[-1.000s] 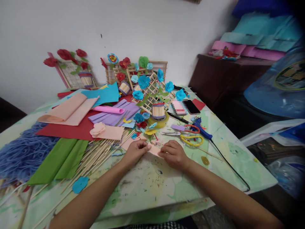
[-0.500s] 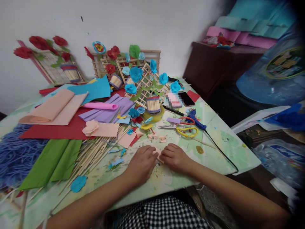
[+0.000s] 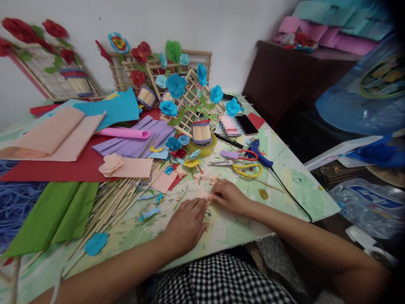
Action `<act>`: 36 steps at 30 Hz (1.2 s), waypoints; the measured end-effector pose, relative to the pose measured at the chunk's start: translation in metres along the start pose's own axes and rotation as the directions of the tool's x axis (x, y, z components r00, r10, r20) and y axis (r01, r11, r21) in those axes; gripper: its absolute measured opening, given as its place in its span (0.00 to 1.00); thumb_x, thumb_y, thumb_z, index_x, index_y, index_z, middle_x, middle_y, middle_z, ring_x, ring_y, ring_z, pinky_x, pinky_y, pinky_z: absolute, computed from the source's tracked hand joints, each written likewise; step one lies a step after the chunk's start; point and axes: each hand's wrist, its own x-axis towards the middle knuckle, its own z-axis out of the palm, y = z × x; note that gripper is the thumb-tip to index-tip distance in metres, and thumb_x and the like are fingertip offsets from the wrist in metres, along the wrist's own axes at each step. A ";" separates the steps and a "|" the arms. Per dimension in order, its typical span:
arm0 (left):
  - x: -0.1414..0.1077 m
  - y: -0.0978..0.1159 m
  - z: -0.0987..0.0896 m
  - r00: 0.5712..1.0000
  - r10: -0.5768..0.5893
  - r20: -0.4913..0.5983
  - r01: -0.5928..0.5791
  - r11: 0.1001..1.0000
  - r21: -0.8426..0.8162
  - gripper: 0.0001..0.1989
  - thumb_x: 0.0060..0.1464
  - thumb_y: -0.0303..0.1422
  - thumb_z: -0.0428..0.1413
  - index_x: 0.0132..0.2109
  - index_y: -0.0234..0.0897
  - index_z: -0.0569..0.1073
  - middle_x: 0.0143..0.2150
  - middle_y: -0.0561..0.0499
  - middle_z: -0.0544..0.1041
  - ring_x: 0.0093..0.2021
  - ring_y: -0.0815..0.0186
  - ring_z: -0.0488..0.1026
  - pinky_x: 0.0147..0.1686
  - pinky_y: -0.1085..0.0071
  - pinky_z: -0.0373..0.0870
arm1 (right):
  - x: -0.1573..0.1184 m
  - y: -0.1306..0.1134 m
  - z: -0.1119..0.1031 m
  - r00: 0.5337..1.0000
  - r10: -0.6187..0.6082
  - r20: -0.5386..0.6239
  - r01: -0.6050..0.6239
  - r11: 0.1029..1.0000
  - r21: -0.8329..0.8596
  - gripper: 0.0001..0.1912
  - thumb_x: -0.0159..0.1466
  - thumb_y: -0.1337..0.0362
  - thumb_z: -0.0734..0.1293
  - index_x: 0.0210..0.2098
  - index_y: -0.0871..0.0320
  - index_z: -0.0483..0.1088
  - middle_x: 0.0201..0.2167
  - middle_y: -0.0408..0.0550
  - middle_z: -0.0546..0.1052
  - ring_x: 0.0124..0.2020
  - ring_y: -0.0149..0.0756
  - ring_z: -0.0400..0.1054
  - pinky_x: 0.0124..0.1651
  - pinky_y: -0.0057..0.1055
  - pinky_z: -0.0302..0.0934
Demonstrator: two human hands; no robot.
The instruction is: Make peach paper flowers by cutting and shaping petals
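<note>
Between my two hands is a small piece of peach crepe paper (image 3: pixel 206 196), close above the tabletop and partly covered by fingers. My left hand (image 3: pixel 187 220) has its fingers together on the paper's near left side. From the right, my right hand (image 3: pixel 230 196) pinches the paper's edge with thumb and curled fingers. Just beyond lie small peach paper scraps (image 3: pixel 200 176). Scissors with red and yellow handles (image 3: pixel 245 169) rest past my right hand. A peach paper flower (image 3: pixel 111 164) sits on a peach strip (image 3: pixel 136 168) to the left.
Wooden sticks (image 3: pixel 117 198), green paper (image 3: pixel 53 215) and purple paper (image 3: pixel 136 135) cover the left side. A stick lattice with blue flowers (image 3: pixel 193 109) stands behind. A blue glue gun (image 3: pixel 259 154) trails its cord rightward. A dark phone (image 3: pixel 247 125) lies farther back.
The view has shifted, so table items sit farther left. My right hand has moved slightly up the table against the paper, its fingers now pinching. My left hand stays at the paper.
</note>
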 end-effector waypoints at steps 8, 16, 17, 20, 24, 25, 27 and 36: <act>0.001 0.000 -0.005 1.000 -0.003 -0.001 0.003 1.000 -0.022 0.22 0.57 0.36 0.46 0.54 0.26 0.66 0.52 0.37 0.70 0.51 0.53 0.64 0.50 0.56 0.61 | 0.011 -0.006 0.002 0.993 0.119 -0.006 -0.119 0.992 -0.028 0.10 0.61 0.65 0.64 0.23 0.60 0.68 0.23 0.46 0.71 0.31 0.34 0.63 0.36 0.29 0.54; 0.002 -0.003 -0.008 1.000 -0.025 0.015 0.026 0.997 -0.079 0.22 0.57 0.38 0.47 0.55 0.31 0.65 0.51 0.41 0.70 0.51 0.54 0.63 0.51 0.55 0.58 | 0.014 -0.006 0.011 0.990 0.126 -0.055 -0.131 0.987 -0.093 0.11 0.61 0.64 0.63 0.22 0.59 0.67 0.23 0.46 0.70 0.30 0.34 0.62 0.36 0.30 0.53; 0.002 -0.003 -0.008 1.000 -0.022 0.014 0.023 0.997 -0.074 0.21 0.57 0.38 0.47 0.54 0.32 0.65 0.50 0.41 0.70 0.51 0.54 0.63 0.51 0.55 0.58 | 0.013 -0.006 0.012 0.990 0.127 -0.062 -0.132 0.987 -0.093 0.11 0.61 0.64 0.63 0.22 0.59 0.67 0.23 0.46 0.71 0.30 0.34 0.62 0.37 0.30 0.53; 0.003 -0.004 -0.007 1.000 -0.007 0.003 0.007 0.999 -0.054 0.20 0.57 0.37 0.47 0.54 0.31 0.66 0.50 0.40 0.71 0.50 0.54 0.64 0.51 0.56 0.58 | 0.013 -0.007 0.014 0.989 0.130 -0.071 -0.137 0.985 -0.101 0.12 0.62 0.64 0.62 0.23 0.59 0.67 0.23 0.47 0.71 0.30 0.35 0.62 0.37 0.31 0.53; 0.003 -0.006 -0.006 1.000 0.014 -0.004 -0.014 0.999 -0.046 0.20 0.57 0.36 0.47 0.52 0.29 0.67 0.50 0.41 0.71 0.50 0.54 0.64 0.53 0.56 0.57 | 0.012 -0.008 0.014 0.987 0.146 -0.073 -0.154 0.979 -0.131 0.12 0.62 0.64 0.61 0.24 0.59 0.66 0.23 0.47 0.71 0.31 0.35 0.62 0.38 0.32 0.53; 0.003 -0.006 -0.005 1.000 0.019 -0.006 -0.019 0.999 -0.048 0.19 0.57 0.36 0.47 0.52 0.29 0.68 0.50 0.41 0.71 0.50 0.54 0.64 0.53 0.56 0.57 | 0.012 -0.008 0.014 0.986 0.150 -0.073 -0.159 0.978 -0.137 0.11 0.62 0.64 0.61 0.24 0.59 0.66 0.23 0.47 0.71 0.31 0.35 0.62 0.39 0.32 0.53; 0.002 -0.007 -0.004 1.000 0.027 -0.009 -0.027 0.998 -0.053 0.19 0.57 0.36 0.47 0.52 0.28 0.68 0.50 0.41 0.71 0.51 0.54 0.64 0.54 0.56 0.55 | 0.012 -0.009 0.014 0.985 0.157 -0.074 -0.166 0.976 -0.140 0.11 0.62 0.64 0.61 0.24 0.59 0.66 0.24 0.47 0.71 0.31 0.36 0.62 0.39 0.32 0.54; 0.000 -0.004 -0.007 0.998 -0.059 -0.026 0.055 0.990 -0.126 0.19 0.59 0.35 0.46 0.55 0.32 0.64 0.54 0.42 0.70 0.56 0.55 0.60 0.55 0.52 0.49 | 0.009 -0.003 0.013 0.978 0.090 -0.189 -0.082 0.995 0.054 0.08 0.62 0.65 0.61 0.26 0.58 0.65 0.24 0.47 0.70 0.31 0.36 0.61 0.36 0.32 0.55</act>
